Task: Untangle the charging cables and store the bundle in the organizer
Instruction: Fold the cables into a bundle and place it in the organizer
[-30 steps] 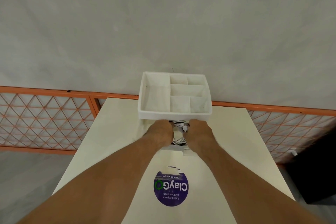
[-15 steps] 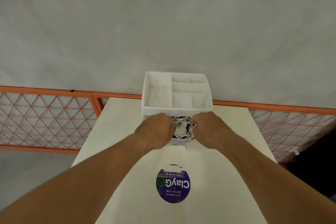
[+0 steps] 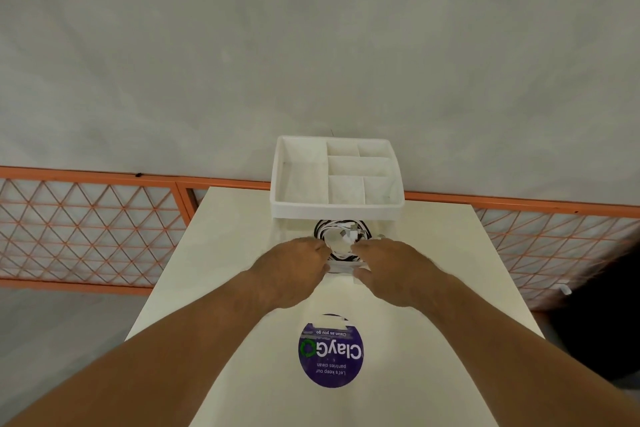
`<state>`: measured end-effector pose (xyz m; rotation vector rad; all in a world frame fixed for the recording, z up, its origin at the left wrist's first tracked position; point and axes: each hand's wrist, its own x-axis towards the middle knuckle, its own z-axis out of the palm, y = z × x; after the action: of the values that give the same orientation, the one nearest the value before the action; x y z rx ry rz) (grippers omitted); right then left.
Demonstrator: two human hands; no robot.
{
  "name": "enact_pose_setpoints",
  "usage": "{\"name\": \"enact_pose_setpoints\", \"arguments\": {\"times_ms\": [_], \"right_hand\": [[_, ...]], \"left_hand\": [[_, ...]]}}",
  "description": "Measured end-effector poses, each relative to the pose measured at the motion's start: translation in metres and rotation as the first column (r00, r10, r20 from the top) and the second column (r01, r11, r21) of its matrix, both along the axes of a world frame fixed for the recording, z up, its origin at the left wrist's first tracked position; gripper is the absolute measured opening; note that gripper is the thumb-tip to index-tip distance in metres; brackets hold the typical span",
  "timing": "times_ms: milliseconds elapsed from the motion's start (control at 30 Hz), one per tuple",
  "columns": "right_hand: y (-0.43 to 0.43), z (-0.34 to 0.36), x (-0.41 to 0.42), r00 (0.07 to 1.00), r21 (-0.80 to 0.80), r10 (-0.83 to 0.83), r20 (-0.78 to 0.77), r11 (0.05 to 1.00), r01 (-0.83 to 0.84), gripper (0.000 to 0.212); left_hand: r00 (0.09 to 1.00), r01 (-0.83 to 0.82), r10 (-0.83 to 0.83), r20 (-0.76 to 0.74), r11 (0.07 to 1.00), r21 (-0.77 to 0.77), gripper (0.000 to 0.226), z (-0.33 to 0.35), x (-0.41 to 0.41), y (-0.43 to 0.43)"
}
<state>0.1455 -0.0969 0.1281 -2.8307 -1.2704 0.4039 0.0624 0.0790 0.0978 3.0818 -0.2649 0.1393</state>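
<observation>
Mid-frame, both hands, left hand [image 3: 294,270] and right hand [image 3: 388,270], flank the coiled cable bundle [image 3: 341,237] below the white organizer [image 3: 337,210]; how their fingers sit can't be made out.

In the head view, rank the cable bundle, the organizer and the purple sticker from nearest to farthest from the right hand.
Measured from the right hand:
1. Cable bundle: just beyond the fingertips, between both hands.
2. Organizer: farther back, at the table's far edge, its compartments look empty.
3. Purple sticker: toward the person, between the forearms.

Table [image 3: 242,236] with organizer [image 3: 332,211], cables [image 3: 341,236]
</observation>
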Motion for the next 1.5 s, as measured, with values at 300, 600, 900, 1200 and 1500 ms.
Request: {"name": "enact_pose_setpoints", "arguments": {"times_ms": [300, 600, 900, 1200, 1500], "right_hand": [[-0.012, 0.004, 0.018, 0.979, 0.072, -0.005, 0.202, 0.997, -0.01, 0.098], [0.001, 0.022, 0.025, 0.986, 0.108, -0.031, 0.164, 0.994, 0.013, 0.093], [0.016, 0.014, 0.032, 0.947, 0.183, -0.097, 0.306, 0.982, 0.041, 0.057], [0.026, 0.009, 0.033, 0.885, 0.189, -0.131, 0.446, 0.981, 0.05, 0.041], [0.03, 0.004, 0.033, 0.872, 0.186, -0.159, 0.463, 0.979, 0.08, 0.041]], "left_hand": [[0.986, -0.163, 0.165, -0.025, 0.984, 0.067, 0.095, 0.036, 0.002, 0.013], [0.987, -0.151, 0.156, -0.043, 0.983, 0.102, 0.088, 0.047, 0.017, 0.016], [0.966, -0.219, 0.198, 0.164, 0.968, 0.124, 0.051, 0.029, 0.032, 0.017], [0.943, -0.252, 0.212, 0.257, 0.958, 0.138, 0.047, 0.021, 0.035, 0.023], [0.931, -0.289, 0.243, 0.271, 0.946, 0.144, 0.046, 0.011, 0.04, 0.023]]}}
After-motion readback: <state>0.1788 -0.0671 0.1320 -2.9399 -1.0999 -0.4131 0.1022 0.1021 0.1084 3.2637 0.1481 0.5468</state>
